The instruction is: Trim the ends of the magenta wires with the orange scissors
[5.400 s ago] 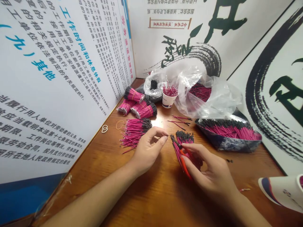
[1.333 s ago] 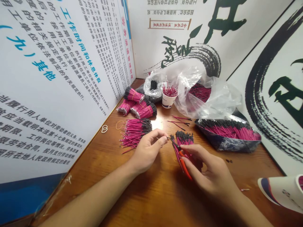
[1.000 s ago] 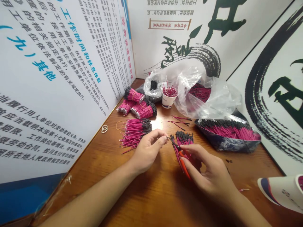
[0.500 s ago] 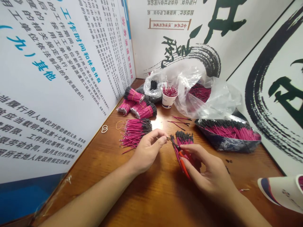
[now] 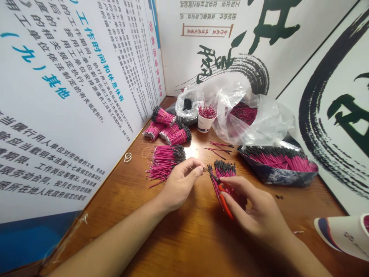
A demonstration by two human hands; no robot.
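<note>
My left hand point(image 5: 180, 184) is closed in a pinch near the middle of the table, on a small thin piece too fine to make out. Wrapped in my right hand point(image 5: 255, 204) are pliers with red-orange handles point(image 5: 225, 204); their dark tip meets the thin piece at my left fingertips. Below and behind the pliers lies a pile of pink wires with black ends point(image 5: 225, 167). A loose bundle of similar wires point(image 5: 164, 159) rests just beyond my left hand.
Tied pink bundles point(image 5: 175, 134), a paper cup of wires point(image 5: 205, 122) and a clear plastic bag point(image 5: 259, 123) stand at the back. A dark tray point(image 5: 276, 175) of wires sits right; another cup point(image 5: 340, 234) lies at the right edge. White rings point(image 5: 127, 157) lie left.
</note>
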